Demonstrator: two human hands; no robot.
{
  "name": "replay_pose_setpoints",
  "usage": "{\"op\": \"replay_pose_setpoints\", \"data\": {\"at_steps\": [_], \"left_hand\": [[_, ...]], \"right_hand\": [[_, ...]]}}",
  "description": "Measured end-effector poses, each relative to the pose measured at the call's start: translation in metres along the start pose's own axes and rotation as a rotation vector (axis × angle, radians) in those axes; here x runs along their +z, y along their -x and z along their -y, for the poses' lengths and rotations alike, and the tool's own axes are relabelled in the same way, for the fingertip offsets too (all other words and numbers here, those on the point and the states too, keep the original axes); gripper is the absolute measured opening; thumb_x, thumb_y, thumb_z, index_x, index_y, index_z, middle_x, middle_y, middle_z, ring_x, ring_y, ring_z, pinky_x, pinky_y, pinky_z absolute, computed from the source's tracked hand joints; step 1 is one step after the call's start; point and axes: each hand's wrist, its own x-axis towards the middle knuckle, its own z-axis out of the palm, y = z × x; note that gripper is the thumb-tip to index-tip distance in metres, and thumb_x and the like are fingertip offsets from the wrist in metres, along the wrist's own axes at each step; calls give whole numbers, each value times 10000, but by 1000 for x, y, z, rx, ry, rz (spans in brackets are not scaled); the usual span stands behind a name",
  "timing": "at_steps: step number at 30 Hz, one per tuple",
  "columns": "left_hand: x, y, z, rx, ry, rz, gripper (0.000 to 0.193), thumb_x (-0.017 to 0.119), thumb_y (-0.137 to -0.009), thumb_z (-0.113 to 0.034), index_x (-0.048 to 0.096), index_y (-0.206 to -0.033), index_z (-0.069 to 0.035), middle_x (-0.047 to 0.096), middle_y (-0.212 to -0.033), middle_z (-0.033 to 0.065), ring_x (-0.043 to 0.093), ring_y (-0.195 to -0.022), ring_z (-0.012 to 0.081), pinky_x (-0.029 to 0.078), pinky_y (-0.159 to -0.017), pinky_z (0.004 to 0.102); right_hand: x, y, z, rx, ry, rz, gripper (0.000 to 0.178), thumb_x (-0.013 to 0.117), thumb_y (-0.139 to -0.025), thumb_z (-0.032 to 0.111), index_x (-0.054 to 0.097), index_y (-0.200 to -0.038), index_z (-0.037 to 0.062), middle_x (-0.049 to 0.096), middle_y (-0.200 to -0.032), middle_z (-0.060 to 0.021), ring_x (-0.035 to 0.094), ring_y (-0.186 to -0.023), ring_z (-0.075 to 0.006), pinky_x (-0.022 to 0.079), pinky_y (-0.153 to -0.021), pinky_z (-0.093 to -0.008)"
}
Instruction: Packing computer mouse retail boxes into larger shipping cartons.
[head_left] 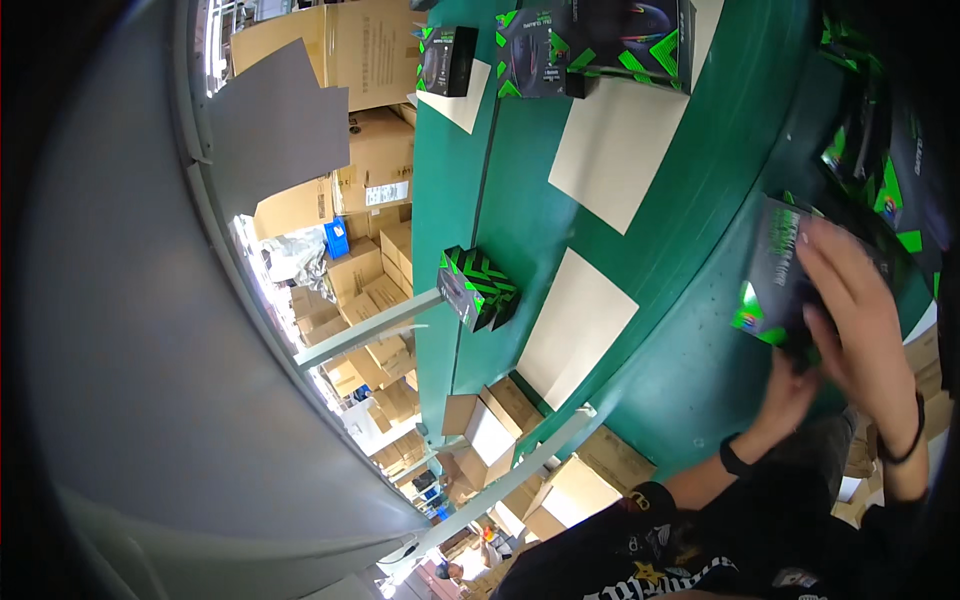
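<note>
At the right side, my right hand (850, 300) reaches over a black-and-green mouse box (775, 255), its fingers and thumb against the top face. My left hand (787, 392) is at the box's near edge; its fingers are partly hidden by the box and the other hand. Both wrists wear a dark band. Just beyond and to the right of the held box lie several more black-and-green boxes (890, 150), partly cut off by the dark rim of the picture.
The green conveyor belt (520, 190) carries cardboard sheets (580, 325), a small black-and-green box (478, 288) and more mouse boxes (632, 45) at its far end. A metal bar (500, 500) crosses nearby. Open cartons (590, 480) and stacked cartons (375, 150) stand beyond.
</note>
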Motion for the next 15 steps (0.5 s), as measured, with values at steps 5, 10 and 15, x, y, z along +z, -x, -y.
{"op": "replay_pose_setpoints", "data": {"at_steps": [5, 10, 15], "left_hand": [[-128, -45, 65, -315, 59, 34, 301, 493, -963, -154, 562, -1199, 18, 624, -1143, 146, 600, -1057, 244, 463, -943, 368], [-471, -108, 140, 114, -29, -1184, 344, 430, -987, -215, 626, -1073, 55, 612, -1133, 182, 598, -1020, 270, 491, -841, 388], [-634, -134, 155, -473, 49, -1148, 840, 487, -831, -664, 435, -1348, -3, 508, -1321, 176, 508, -1161, 303, 367, -994, 457]], "right_hand": [[22, 68, -16, -82, -410, 76, 353, 669, -648, 29, 625, -995, -25, 632, -999, -168, 631, -924, -348, 513, -794, -419], [154, 75, 54, 125, -867, 332, 358, 689, -735, 113, 623, -1074, 17, 626, -994, -169, 634, -901, -318, 539, -758, -384], [323, -64, 128, 171, -873, 206, 588, 634, -836, 320, 479, -1264, -51, 487, -1277, -287, 503, -1158, -437, 439, -962, -460]]}}
